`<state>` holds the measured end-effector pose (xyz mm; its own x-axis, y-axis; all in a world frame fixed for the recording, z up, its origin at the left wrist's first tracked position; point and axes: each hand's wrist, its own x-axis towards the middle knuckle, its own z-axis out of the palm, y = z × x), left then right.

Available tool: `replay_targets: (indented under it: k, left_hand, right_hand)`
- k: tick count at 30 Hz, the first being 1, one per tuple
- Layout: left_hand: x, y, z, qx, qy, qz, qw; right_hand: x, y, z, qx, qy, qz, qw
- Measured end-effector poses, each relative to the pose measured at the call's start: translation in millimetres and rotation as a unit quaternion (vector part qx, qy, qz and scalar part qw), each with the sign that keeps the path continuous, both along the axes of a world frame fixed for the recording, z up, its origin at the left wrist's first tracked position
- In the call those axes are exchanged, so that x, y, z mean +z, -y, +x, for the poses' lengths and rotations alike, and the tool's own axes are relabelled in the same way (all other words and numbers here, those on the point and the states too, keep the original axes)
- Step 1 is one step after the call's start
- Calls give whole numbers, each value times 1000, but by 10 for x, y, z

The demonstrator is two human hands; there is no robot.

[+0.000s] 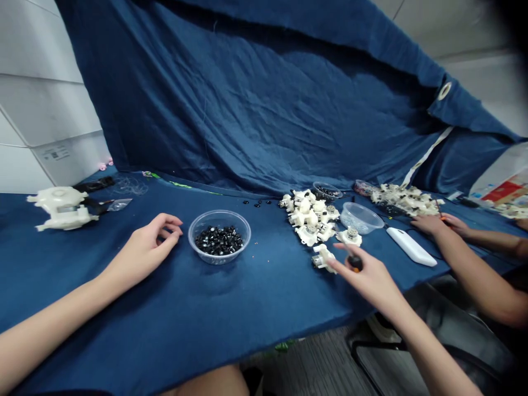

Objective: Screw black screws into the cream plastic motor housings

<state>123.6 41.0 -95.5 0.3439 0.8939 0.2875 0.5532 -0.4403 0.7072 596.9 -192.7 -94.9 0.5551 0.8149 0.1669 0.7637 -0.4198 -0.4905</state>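
Meanwhile, right hand (370, 276): curled about a black-and-orange tool (355, 263), thumb and forefinger parted at a white housing (323, 257), contact unclear.
Left hand (153, 242): fingers loosely bent beside a tub (218, 218) of black pieces (218, 241).
Blue table (256, 308): bears the housing, near piled white parts (309, 216).

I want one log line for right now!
Left hand: loosely curled, beside clear bowl | Bowl: black parts | Right hand: holding black tool, near white part
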Motion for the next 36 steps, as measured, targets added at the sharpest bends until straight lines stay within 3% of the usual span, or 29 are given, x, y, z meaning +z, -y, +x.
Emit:
replay_targets:
  k: [2, 5, 11, 16, 19, 23, 26, 28, 30, 33, 36]
  left_hand:
    - [-1, 8, 3, -5, 0, 3, 1000]
    - [5, 30, 7, -9, 3, 11, 1000]
    - [32, 66, 8, -12, -3, 17, 1000]
    - [45, 78, 12, -15, -17, 9, 1000]
    - [59, 100, 28, -21, -22, 8, 1000]
    - [65, 120, 41, -18, -13, 9, 1000]
    - [55, 113, 41, -6, -8, 1, 1000]
    - [47, 99, 36, -4, 1, -3, 1000]
    - [43, 85, 25, -13, 13, -8, 1000]
    - [45, 81, -2, -26, 28, -5, 999]
    - [45, 98, -3, -27, 41, 17, 999]
  right_hand:
    - [-48, -20, -173, 23, 24, -20, 999]
    - [-57, -70, -242, 0, 67, -49, 997]
    - [24, -145, 54, -93, 146, -98, 980]
    - [23, -124, 157, -138, 145, -107, 974]
    - [112, -48, 52, -127, 127, -89, 980]
    - [387, -80, -177, -76, 89, -18, 993]
    - [609, -340, -433, 61, -19, 16, 998]
    - [703, -634, -663, 192, -120, -3, 974]
    - [715, -1002, -910, 275, -184, 5, 944]
    - [541, -1577, -1194, 306, -212, 66, 926]
    - [202, -1964, -1285, 293, -232, 116, 920]
